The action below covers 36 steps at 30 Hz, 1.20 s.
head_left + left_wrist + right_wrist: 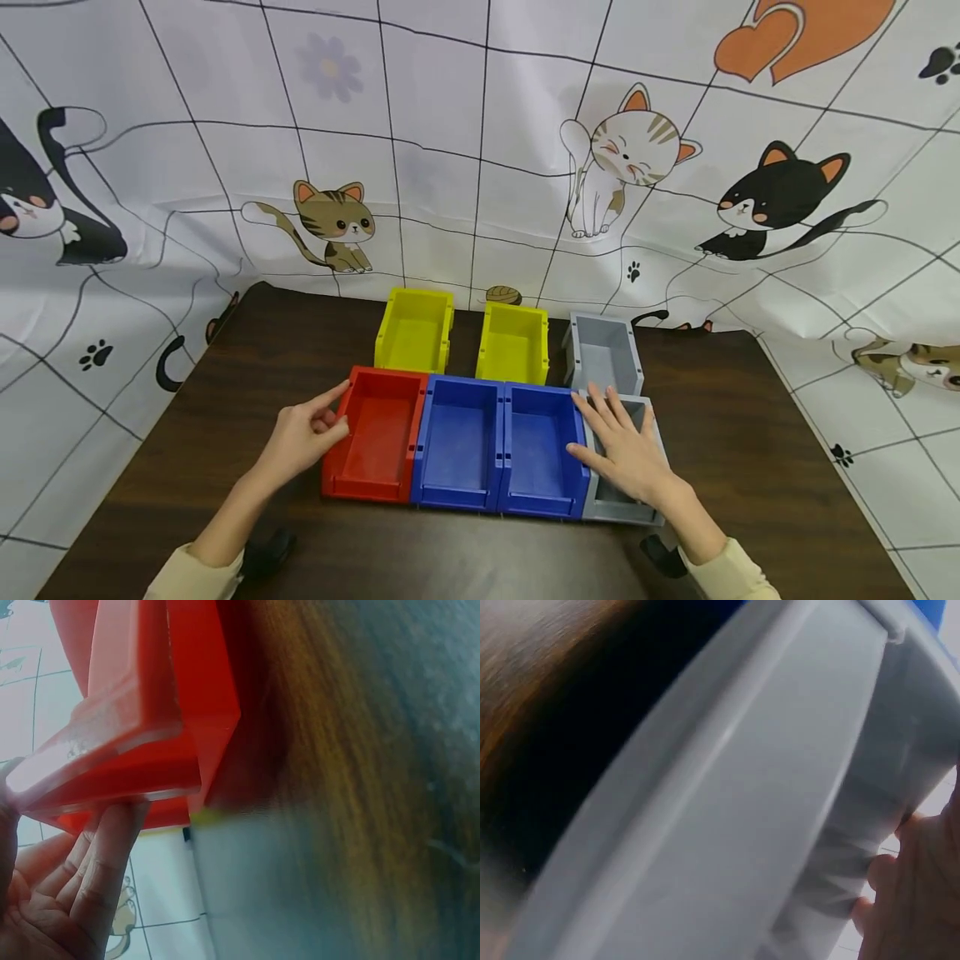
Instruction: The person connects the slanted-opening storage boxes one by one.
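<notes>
A red bin (pixel 378 433), two blue bins (pixel 459 442) and a grey bin (pixel 618 500) stand side by side in a row on the dark table. At the row's left end my left hand (pixel 303 433) touches the red bin's left wall, index finger stretched toward its back corner. In the left wrist view its fingers (pixel 109 862) lie against the red plastic. Across the grey bin at the right end rests my right hand (pixel 626 450), fingers spread, with the thumb reaching the right-hand blue bin's edge. The right wrist view shows the grey bin's wall (pixel 780 772) close up.
Behind the row stand two yellow bins (pixel 415 333) and another grey bin (pixel 602 354), with gaps between them. A white cloth (pixel 435 150) printed with cats and grid lines hangs behind the table and along its sides. The brown table (pixel 195 450) extends to both sides of the row.
</notes>
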### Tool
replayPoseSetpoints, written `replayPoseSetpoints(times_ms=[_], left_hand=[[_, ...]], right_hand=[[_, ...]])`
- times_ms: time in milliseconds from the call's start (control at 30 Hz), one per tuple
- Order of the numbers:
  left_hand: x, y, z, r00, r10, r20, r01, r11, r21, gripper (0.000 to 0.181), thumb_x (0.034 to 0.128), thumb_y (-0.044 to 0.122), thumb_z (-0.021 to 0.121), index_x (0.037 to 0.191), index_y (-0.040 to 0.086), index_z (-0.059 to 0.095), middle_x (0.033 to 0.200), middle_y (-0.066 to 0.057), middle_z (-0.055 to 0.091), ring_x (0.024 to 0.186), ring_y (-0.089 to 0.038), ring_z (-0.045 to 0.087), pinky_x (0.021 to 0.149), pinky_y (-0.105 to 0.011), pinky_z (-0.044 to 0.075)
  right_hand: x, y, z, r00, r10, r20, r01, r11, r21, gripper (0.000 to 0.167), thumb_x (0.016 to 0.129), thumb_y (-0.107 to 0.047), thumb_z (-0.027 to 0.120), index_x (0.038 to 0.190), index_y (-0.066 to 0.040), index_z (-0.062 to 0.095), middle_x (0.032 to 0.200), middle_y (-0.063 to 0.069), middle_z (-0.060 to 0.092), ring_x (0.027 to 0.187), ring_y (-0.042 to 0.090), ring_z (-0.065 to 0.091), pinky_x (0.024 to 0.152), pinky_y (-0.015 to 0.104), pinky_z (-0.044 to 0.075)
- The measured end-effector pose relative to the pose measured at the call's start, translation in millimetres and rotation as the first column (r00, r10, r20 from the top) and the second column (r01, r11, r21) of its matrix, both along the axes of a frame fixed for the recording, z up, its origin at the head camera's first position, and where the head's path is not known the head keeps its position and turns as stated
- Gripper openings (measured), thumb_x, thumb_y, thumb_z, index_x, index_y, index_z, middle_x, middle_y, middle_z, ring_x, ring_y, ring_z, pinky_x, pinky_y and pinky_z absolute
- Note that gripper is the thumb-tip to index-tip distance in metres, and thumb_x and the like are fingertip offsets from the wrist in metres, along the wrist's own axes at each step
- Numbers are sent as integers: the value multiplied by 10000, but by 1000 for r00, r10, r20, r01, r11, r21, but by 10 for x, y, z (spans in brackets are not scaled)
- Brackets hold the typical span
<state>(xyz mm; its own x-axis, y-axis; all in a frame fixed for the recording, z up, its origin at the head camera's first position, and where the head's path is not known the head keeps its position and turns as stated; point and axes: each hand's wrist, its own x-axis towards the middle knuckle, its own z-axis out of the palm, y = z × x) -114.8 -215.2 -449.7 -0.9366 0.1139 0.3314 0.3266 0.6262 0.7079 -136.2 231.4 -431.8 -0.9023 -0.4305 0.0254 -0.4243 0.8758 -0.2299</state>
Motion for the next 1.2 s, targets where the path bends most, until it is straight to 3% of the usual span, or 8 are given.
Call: replayPoseSetpoints(times_ms=[200, 333, 500, 600, 700, 767, 833, 1200], left_hand=[[1, 8, -20, 999, -2, 32, 2, 1000, 0, 499, 784, -36, 614, 1279, -48, 545, 632, 7, 526, 454, -23, 399, 432, -222, 385], [3, 7, -34, 999, -8, 45, 8, 1000, 1, 511, 782, -40, 615, 1286, -49, 536, 639, 3, 532, 457, -19, 418, 435, -222, 395], [-1, 1, -23, 1000, -6, 28, 6, 1000, -17, 512, 777, -34, 623, 1282, -47, 542, 635, 10, 536, 447, -13, 415, 426, -219, 386], [6, -18, -11, 1000, 3, 26, -2, 1000, -22, 508, 773, -34, 628, 1275, -44, 550, 634, 10, 532, 448, -17, 410, 425, -216, 384], [16, -53, -4, 1000, 5, 24, -4, 1000, -22, 509, 772, -39, 630, 1275, -42, 551, 636, 9, 535, 451, -20, 417, 428, -214, 390], [19, -84, -5, 1000, 4, 15, -4, 1000, -24, 507, 772, -45, 630, 1273, -48, 551, 634, 9, 541, 448, -18, 423, 428, -213, 398], [24, -116, -7, 1000, 5, 6, -5, 1000, -30, 504, 769, -48, 629, 1268, -52, 553, 633, 11, 545, 446, -15, 426, 427, -213, 400], [41, -229, 4, 1000, 27, 13, -26, 998, -49, 496, 771, -36, 624, 1262, -55, 555, 639, -8, 554, 468, -23, 460, 444, -228, 429]], right_hand=[[29, -7, 12, 1000, 9, -26, -8, 1000, 29, 734, 903, -551, 477, 1497, -180, 258, 1544, 113, 168, 1409, 335, 110, 974, 714, -74], [-9, 26, 149, 998, 52, 20, -53, 996, 70, 720, 906, -563, 465, 1485, -171, 295, 1527, 122, 218, 1390, 351, 181, 968, 733, -9], [-250, 202, 378, 994, 90, 69, -83, 992, -90, 597, 925, -427, 536, 1399, -75, 447, 1395, 164, 446, 1242, 352, 449, 974, 604, 314], [-432, 348, 429, 998, 38, 48, -27, 977, -211, 525, 925, -322, 577, 1331, 3, 505, 1159, 196, 609, 972, 327, 606, 795, 472, 478], [-576, 501, 423, 999, -31, 30, 38, 961, -275, 489, 922, -257, 592, 1298, 46, 517, 1091, 226, 625, 882, 338, 608, 732, 453, 476], [-651, 586, 410, 996, -76, 45, 86, 948, -306, 486, 928, -242, 584, 1302, 59, 506, 1096, 248, 617, 909, 372, 602, 742, 471, 472], [-712, 655, 391, 993, -109, 53, 120, 937, -328, 489, 935, -237, 573, 1306, 72, 492, 1209, 269, 566, 1045, 408, 569, 805, 509, 464], [-977, 746, 191, 957, -237, 169, 287, 867, -406, 525, 960, -261, 521, 1333, 99, 439, 1190, 296, 562, 1061, 413, 561, 840, 490, 468]])
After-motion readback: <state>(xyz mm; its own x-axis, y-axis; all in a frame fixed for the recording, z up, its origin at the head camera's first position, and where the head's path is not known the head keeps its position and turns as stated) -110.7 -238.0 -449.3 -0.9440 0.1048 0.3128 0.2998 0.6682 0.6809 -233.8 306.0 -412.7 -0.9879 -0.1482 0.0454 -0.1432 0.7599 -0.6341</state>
